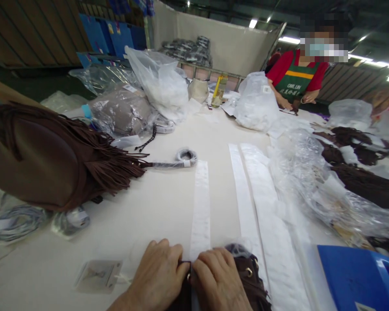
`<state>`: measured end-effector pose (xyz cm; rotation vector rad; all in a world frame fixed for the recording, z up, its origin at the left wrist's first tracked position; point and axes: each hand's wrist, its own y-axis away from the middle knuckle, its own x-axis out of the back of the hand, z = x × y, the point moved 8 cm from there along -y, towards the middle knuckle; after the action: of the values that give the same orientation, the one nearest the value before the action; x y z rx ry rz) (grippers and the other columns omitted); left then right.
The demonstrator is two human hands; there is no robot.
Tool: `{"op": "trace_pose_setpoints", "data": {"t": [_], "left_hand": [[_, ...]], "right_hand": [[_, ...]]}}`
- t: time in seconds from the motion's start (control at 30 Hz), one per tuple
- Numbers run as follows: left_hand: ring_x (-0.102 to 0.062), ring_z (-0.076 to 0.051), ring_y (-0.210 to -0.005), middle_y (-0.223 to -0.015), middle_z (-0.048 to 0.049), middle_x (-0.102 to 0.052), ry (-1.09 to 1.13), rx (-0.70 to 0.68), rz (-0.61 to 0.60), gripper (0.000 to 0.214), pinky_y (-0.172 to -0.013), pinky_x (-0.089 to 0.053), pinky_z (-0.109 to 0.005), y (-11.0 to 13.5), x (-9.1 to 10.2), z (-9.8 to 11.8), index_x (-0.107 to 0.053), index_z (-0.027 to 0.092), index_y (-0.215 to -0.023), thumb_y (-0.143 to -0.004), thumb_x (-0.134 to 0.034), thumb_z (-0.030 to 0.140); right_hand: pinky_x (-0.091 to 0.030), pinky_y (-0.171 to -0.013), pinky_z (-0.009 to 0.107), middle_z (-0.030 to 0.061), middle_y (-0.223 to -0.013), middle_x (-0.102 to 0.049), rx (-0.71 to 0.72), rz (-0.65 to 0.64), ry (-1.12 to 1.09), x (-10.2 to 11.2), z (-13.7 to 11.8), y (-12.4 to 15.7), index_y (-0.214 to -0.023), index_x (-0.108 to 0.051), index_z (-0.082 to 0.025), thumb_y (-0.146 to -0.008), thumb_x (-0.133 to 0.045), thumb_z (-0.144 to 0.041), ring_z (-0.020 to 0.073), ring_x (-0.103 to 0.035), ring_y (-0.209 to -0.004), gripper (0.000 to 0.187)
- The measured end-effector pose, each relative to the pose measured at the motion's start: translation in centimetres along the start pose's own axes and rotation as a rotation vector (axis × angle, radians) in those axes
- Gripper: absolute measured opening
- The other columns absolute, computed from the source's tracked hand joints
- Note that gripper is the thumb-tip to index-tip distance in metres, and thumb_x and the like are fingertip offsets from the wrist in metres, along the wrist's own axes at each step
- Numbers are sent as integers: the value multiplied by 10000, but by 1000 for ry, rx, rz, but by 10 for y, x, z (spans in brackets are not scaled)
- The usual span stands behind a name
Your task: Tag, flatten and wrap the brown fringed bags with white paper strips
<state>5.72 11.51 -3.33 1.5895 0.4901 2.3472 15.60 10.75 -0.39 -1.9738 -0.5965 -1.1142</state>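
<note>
On the near part of the table [168, 194], a dark bag [253, 278] was covered in part by two hands set close together. By the left hand [158, 274], a narrow grip was kept on a dark edge, just beside an eyelet [188, 277], with the thumb pressed to it. The right hand [217, 276] was curled with its fingertips hidden; whether bag, strip or both were pinched there could not be told.

The strip [200, 207] was laid flat, its long axis pointed straight away from the person, its near part running in between the hands. It was overlapped by the right fingers, so the right hand was the nearer. Most of what could be seen of the bag was placed just right of that hand; its own long axis could not be read, nor whether both dark parts were joined.

Beyond the strip's far end, a wrapped ring [186, 154] was seen, reached by a handle [165, 165] from the fringed bag [52, 160] at left.
</note>
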Motion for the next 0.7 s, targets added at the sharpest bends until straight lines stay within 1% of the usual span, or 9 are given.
{"op": "trace_pose_setpoints", "data": {"t": [0.1, 0.17, 0.23, 0.3, 0.37, 0.47, 0.57, 0.63, 0.7], "left_hand": [[-570, -254, -781, -761, -80, -618, -3, 18, -2, 258, -700, -389, -371, -5, 0, -2, -618, 185, -708, -828, -390, 195], [-578, -241, -760, -741, -77, -619, -16, 33, -9, 250, -667, -389, -338, -8, 0, -4, -623, 183, -687, -812, -407, 186], [-587, -231, -722, -706, -71, -621, -41, 40, -3, 252, -643, -387, -322, -10, 1, -5, -627, 185, -667, -809, -419, 198], [-595, -232, -706, -696, -73, -627, -79, 13, 34, 284, -643, -392, -325, -10, 2, -2, -630, 186, -668, -835, -403, 220], [-603, -241, -730, -707, -83, -639, -132, -54, 107, 328, -680, -402, -349, -9, 5, 4, -632, 182, -702, -876, -359, 231], [-615, -252, -754, -708, -93, -652, -203, -142, 209, 305, -733, -412, -382, -8, 10, 15, -625, 166, -764, -897, -359, 236], [-620, -273, -751, -716, -114, -656, -243, -132, 259, 249, -716, -426, -391, -6, 19, 19, -613, 133, -810, -885, -413, 260], [-606, -290, -833, -816, -137, -659, -265, -126, 307, 256, -738, -422, -405, 7, 27, 20, -603, 112, -869, -895, -395, 259], [-556, -292, -987, -1002, -148, -639, -293, -208, 409, 264, -818, -400, -419, 35, 32, 25, -578, 106, -1002, -905, -370, 236]], "right_hand": [[-456, -756, 301, 42, -832, -664, 72, 113, 1, 1, -11, 8, -894, -587, -159, -915, -372, -180, 176, -587, -846, 217], [-481, -764, 273, 41, -847, -680, 62, 152, -38, 1, -10, 10, -889, -591, -155, -915, -365, -169, 166, -602, -883, 228], [-500, -777, 255, 42, -856, -683, 21, 107, -127, 2, -5, 8, -873, -592, -161, -910, -373, -163, 149, -613, -881, 222], [-502, -832, 263, 50, -919, -687, 5, 15, -178, 4, -2, 7, -926, -597, -167, -902, -394, -162, 140, -616, -923, 204], [-467, -930, 348, 76, -1056, -672, 5, -51, -104, 8, -2, 11, -1058, -583, -156, -899, -434, -203, 176, -592, -1031, 223], [-366, -1007, 526, 112, -1243, -574, -47, -125, 65, 12, 1, 16, -1228, -506, -126, -897, -467, -289, 271, -500, -1174, 371], [-321, -1036, 542, 96, -1285, -541, -123, -280, 48, 10, 4, 13, -1261, -485, -139, -918, -430, -298, 263, -470, -1206, 382], [-316, -1049, 520, 88, -1291, -537, -142, -332, 24, 21, 2, 13, -1251, -495, -144, -926, -417, -303, 248, -456, -1220, 370], [-328, -1039, 530, 96, -1316, -511, -99, -284, 52, 42, -6, 22, -1264, -477, -140, -922, -421, -318, 259, -417, -1251, 389]]}}
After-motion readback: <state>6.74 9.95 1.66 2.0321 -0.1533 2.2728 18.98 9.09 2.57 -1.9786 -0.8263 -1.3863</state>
